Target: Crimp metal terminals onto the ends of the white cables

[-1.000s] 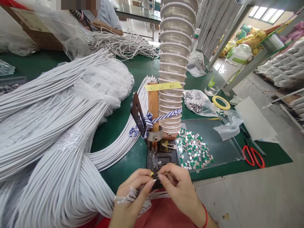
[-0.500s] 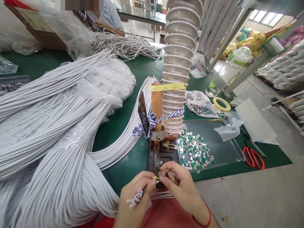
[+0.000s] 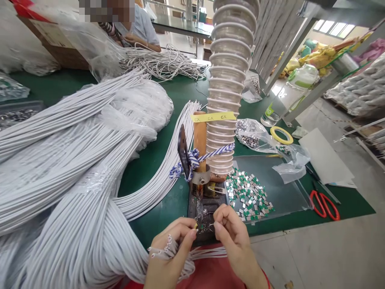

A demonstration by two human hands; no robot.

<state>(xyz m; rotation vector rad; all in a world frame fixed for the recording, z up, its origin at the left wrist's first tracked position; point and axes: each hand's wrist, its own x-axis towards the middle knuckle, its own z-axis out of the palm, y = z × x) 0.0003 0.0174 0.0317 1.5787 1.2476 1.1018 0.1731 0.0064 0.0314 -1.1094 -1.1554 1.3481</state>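
My left hand (image 3: pixel 171 251) grips a bunch of thin white cables (image 3: pixel 168 252) near their cut ends, and its fingertips reach a small yellow-tipped piece by the black metal press base (image 3: pixel 209 210). My right hand (image 3: pixel 233 233) pinches something tiny and metallic just right of that base. A thin wire tip shows between its fingers. The small piece itself is mostly hidden by my fingertips. Above the base stands a wooden post (image 3: pixel 200 140) lashed with blue-and-white twisted cord (image 3: pixel 195 157) to a clear ribbed hose (image 3: pixel 224 96).
Huge bundles of white cable (image 3: pixel 60 168) fill the table's left side. A clear tray of small green-and-silver terminals (image 3: pixel 248 196) lies right of the press, with red scissors (image 3: pixel 325 205) beyond it. A person in a pale shirt (image 3: pixel 141 30) handles cables at the far side.
The whole view has drifted slightly right and down. My right hand has moved right, a little away from the press, and the cable ends in my left hand now fan out leftward.
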